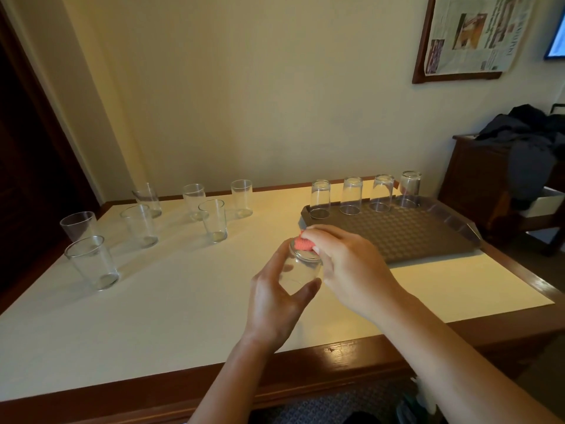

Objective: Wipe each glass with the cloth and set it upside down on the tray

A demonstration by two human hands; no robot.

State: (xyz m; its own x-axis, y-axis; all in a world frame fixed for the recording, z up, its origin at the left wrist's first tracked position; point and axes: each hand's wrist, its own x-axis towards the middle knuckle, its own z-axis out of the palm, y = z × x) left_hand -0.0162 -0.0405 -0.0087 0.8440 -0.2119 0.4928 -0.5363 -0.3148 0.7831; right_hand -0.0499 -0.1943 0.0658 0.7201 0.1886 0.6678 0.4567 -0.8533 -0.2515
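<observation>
My left hand [276, 296] grips a glass [301, 270] above the table while my right hand [345, 261] rubs the pink cloth [302, 243] on its base; next, probably beside the fourth upturned glass on the tray [406, 237].

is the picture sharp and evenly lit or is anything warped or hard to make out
Head view: dim, warm light; wide-angle lens bows the table edges and wall lines; upright glasses at left cast soft shadows; the glass in the left hand is slightly blurred, as is the cloth under the right hand; upside-down glasses on the tray stay clear.
</observation>
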